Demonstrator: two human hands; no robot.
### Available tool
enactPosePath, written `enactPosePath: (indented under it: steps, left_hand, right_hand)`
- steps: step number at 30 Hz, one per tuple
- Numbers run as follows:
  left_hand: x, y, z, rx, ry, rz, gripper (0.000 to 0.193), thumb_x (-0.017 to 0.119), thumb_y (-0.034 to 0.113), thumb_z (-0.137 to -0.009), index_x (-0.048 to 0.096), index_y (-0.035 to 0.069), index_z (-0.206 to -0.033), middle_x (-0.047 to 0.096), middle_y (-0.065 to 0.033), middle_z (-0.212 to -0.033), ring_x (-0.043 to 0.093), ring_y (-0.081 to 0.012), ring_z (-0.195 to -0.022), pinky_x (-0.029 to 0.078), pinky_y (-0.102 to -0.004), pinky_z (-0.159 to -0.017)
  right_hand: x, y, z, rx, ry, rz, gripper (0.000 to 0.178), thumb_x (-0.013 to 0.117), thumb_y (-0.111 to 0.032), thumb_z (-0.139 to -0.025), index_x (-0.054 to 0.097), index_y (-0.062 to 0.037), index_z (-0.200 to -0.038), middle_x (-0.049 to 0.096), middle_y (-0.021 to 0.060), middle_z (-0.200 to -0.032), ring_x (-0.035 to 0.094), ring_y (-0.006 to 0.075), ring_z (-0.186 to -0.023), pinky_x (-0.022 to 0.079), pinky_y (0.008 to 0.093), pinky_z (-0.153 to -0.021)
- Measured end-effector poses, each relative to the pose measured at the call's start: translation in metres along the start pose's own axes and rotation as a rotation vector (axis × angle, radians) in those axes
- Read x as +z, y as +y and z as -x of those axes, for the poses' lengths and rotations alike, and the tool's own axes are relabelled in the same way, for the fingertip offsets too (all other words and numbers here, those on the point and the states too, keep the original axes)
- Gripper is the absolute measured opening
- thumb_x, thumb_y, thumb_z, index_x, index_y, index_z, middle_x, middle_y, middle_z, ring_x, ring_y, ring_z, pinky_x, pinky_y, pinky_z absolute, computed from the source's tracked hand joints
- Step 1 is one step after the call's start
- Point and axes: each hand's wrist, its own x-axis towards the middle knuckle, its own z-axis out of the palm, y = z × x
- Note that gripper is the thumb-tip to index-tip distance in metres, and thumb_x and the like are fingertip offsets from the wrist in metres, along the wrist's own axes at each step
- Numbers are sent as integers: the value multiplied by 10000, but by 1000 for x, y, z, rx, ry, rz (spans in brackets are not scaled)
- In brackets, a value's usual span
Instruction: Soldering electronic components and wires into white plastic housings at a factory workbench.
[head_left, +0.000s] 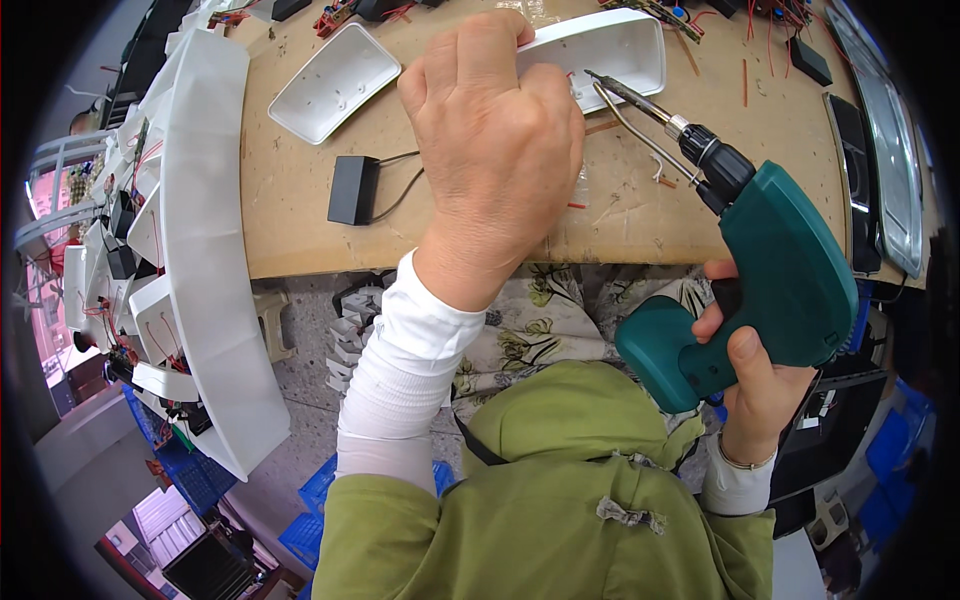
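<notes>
My left hand is closed on the near left part of a white plastic housing, an open shallow shell tilted up toward me. Its fingertips are hidden behind the hand. In my right hand is a green soldering gun, fingers wrapped around the handle. The dark tip and a thin bent metal feed tube point up and left into the housing. A black box with two dark leads lies left of my left wrist; the leads run behind that hand. Another white shell rests open side up at the left.
A brown board covers the bench. Circuit boards with red wires and a small black block lie at the far right. Clear-wrapped panels line the right edge. On the left stands a long white tray with wired parts behind it.
</notes>
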Motion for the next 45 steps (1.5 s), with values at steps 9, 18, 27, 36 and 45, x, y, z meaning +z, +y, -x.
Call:
enactPosePath:
  steps: [9, 18, 27, 36, 45]
  left_hand:
    - [-33, 38, -53, -383, -828, -316, 86, 596, 46, -612, 515, 23, -628, 503, -125, -880, 467, -279, -766, 339, -372, -653]
    - [2, -2, -9, 57, 37, -90, 73, 586, 46, -612, 516, 26, -613, 509, -117, -876, 471, -273, -769, 340, -364, -654]
    - [0, -1, 0, 26, -9, -90, 64, 578, 47, -616, 520, 22, -617, 509, -120, -877, 473, -274, -767, 339, -365, -663]
    - [3, -5, 3, 79, 39, -109, 63, 577, 53, -624, 525, 19, -623, 509, -130, -889, 475, -276, -775, 344, -367, -677]
    - [-34, 37, -48, -366, -790, -333, 64, 577, 56, -614, 522, 23, -615, 515, -127, -888, 474, -270, -777, 345, -366, -686]
  right_hand:
    - [4, -2, -3, 21, 21, 37, 592, 634, -260, -750, 405, 67, -1187, 553, 198, -986, 546, 146, -639, 449, 241, -573]
    - [7, -2, -3, 7, 27, 47, 597, 644, -267, -744, 411, 66, -1181, 557, 196, -972, 541, 143, -626, 439, 235, -567]
    - [7, -3, -3, 42, 23, 49, 571, 646, -266, -745, 433, 62, -1162, 554, 177, -947, 538, 147, -633, 435, 238, -568]
    - [10, -8, -1, 69, 20, 63, 551, 649, -278, -754, 450, 59, -1142, 539, 138, -900, 537, 151, -656, 433, 247, -583]
    - [6, -6, 1, 69, 29, 102, 536, 645, -284, -761, 455, 58, -1128, 532, 125, -878, 531, 155, -658, 425, 250, -591]
